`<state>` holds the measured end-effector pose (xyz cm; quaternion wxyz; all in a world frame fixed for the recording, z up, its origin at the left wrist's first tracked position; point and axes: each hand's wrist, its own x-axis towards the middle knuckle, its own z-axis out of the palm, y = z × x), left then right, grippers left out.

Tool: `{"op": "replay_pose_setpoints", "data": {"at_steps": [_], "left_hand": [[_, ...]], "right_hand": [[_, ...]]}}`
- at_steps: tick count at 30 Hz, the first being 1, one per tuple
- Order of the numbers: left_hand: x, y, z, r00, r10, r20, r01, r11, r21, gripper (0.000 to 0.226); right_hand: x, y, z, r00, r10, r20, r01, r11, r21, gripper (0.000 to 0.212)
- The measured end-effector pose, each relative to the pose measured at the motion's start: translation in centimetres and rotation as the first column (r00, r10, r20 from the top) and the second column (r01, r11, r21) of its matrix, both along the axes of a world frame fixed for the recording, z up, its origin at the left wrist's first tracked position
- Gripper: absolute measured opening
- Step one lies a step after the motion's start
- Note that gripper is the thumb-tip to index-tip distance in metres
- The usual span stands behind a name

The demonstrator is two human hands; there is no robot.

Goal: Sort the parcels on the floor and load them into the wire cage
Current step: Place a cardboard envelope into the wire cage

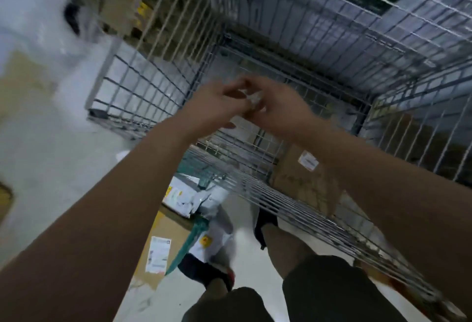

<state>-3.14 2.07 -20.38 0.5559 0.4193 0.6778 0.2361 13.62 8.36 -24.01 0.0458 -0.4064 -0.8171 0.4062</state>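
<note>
Pinching a pale scrap [255, 99] between fingers [231, 92] of left hand [212, 103] and right hand [279, 108] over the wire cage [332, 48], parcels [184, 199] below, nearer the left.

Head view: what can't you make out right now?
- Small pale thing between the left hand and right hand: blurred and half covered by fingers, so what it is and who grips it are unclear.
- Sticker on the brown box behind the wire cage bars: too small and blurred to read.
- Shipping label on the floor box: unreadable.
- Top left corner: white motion blur.
</note>
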Motion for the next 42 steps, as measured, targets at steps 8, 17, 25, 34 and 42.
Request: {"op": "replay_pose_setpoints", "data": {"at_steps": [8,17,25,34,42], "left_hand": [[-7.6,-11.7,6.3,0.939,0.344,-0.008,-0.328,0.904,0.274,0.033],[-14.8,-31.0,1.3,0.773,0.633,0.037,-0.631,0.763,0.141,0.048],[-16.9,-47.3,-13.3,0.566,0.801,-0.196,-0.811,0.584,0.044,0.099],[-14.9,-59.4,-28.2,0.578,0.765,-0.282,-0.815,0.556,-0.162,0.125],[-14.6,-57.9,-37.3,0.648,0.737,-0.195,-0.762,0.632,-0.141,0.143]], "right_hand": [[-7.7,-6.3,8.2,0.993,0.101,-0.055,-0.097,0.992,0.078,0.064],[-17.3,-18.9,6.3,0.958,0.288,-0.003,-0.287,0.954,-0.086,0.063],[-22.3,-31.9,-6.3,0.769,0.596,0.231,-0.501,0.787,-0.360,0.097],[-22.8,-36.6,-23.7,0.622,0.646,0.442,-0.522,0.763,-0.380,0.109],[-23.6,-36.9,-32.5,0.701,0.614,0.362,-0.490,0.784,-0.382,0.135]]}}
